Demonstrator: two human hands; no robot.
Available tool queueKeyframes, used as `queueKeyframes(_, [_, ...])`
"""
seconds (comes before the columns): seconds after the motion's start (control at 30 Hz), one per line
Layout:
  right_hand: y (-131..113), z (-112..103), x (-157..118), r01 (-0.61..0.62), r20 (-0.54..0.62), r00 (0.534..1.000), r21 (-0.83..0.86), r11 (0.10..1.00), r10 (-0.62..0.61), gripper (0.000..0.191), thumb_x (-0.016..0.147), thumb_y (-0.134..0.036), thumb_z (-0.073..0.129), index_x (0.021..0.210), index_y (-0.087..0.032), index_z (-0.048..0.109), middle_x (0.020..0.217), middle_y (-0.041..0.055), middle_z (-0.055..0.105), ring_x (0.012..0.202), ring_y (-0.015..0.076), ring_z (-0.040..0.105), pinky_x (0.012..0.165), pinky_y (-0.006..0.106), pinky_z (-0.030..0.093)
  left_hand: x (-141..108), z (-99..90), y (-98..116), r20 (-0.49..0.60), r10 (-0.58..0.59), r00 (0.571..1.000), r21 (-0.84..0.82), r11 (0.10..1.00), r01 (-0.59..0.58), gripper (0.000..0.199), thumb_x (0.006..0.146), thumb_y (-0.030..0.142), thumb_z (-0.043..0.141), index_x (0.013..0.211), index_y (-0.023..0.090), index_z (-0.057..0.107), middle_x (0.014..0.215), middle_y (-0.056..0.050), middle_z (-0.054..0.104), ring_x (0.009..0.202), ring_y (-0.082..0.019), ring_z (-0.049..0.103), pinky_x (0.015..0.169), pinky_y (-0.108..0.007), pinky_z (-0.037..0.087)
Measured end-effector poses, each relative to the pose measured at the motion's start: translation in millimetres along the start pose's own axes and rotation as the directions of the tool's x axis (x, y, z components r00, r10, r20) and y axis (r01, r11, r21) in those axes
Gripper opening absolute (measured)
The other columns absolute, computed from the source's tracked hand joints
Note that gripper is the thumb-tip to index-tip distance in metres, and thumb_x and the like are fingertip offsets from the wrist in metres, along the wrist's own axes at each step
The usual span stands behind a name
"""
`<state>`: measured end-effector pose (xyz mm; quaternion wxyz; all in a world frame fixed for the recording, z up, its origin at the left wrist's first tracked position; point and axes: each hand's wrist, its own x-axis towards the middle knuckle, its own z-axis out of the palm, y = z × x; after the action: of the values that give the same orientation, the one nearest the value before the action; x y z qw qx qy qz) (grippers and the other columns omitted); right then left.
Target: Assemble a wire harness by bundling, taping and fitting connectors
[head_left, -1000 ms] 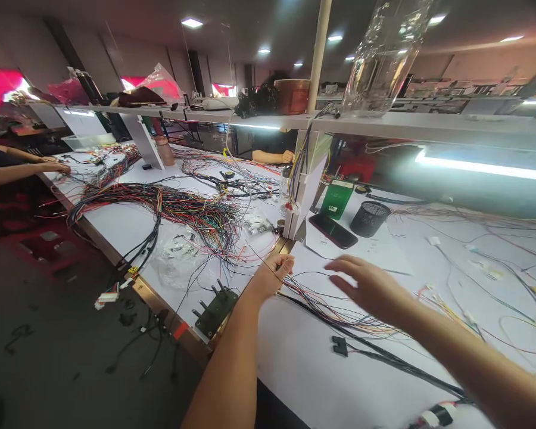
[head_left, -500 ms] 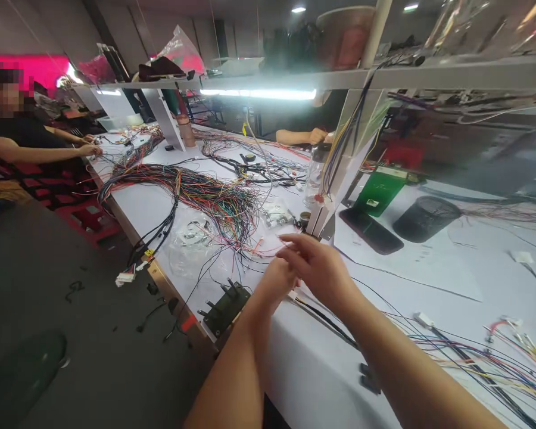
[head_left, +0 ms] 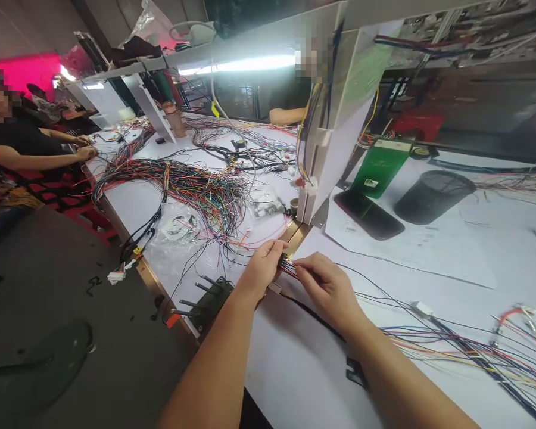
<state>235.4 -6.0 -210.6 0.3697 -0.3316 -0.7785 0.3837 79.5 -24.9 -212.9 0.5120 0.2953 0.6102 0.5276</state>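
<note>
My left hand (head_left: 264,265) is closed on a small black connector (head_left: 283,260), with several thin wires (head_left: 290,266) coming out of its right side. My right hand (head_left: 328,286) pinches those wires close to the connector, thumb and forefinger together. Just below the hands, a white connector (head_left: 275,288) on a black-sleeved cable (head_left: 310,313) lies on the table. A dark block with upright pegs (head_left: 212,301) stands at the table edge, left of my left forearm. Loose wires (head_left: 411,339) run across the table beyond my right forearm.
A large wire bundle (head_left: 192,185) spreads over the left table beside a clear plastic bag (head_left: 174,232). A shelf post (head_left: 315,173) rises ahead. Right of it lie a phone (head_left: 368,214), a green box (head_left: 375,167) and a black mesh cup (head_left: 433,196). A co-worker (head_left: 22,137) works at far left.
My hands have moved apart from their overlap, and the connector with its wires now shows between them. My right hand has shifted right and down. The camera view has turned slightly.
</note>
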Motion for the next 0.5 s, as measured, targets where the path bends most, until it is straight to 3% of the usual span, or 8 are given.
queueKeyframes(0.27, [-6,-3,3,-0.301,-0.027,0.953,-0.190,0.934,0.302,0.012,0.079,-0.026,0.055,0.071,-0.023,0.063,0.068,-0.0029,0.064,0.059,0.0138,0.055,0.055,0.026,0.034,-2,2.5,3,-0.009,-0.008,1.000,0.042,0.999,0.008,0.030,0.083,0.048,0.057,0.091,0.019,0.062,0.064,0.005,0.037,0.051,-0.006,0.038,0.042,-0.014,0.028])
queueKeyframes(0.5, [-14,-7,7,-0.322,-0.028,0.944,-0.310,0.894,0.330,0.014,0.076,-0.026,0.052,0.063,-0.022,0.057,0.063,-0.0029,0.061,0.054,0.0125,0.049,0.051,0.025,0.027,-5,5.1,3,-0.007,0.016,1.000,0.123,0.992,-0.015,0.035,0.083,0.052,0.056,0.094,0.020,0.062,0.065,0.004,0.042,0.053,-0.008,0.042,0.046,-0.016,0.036])
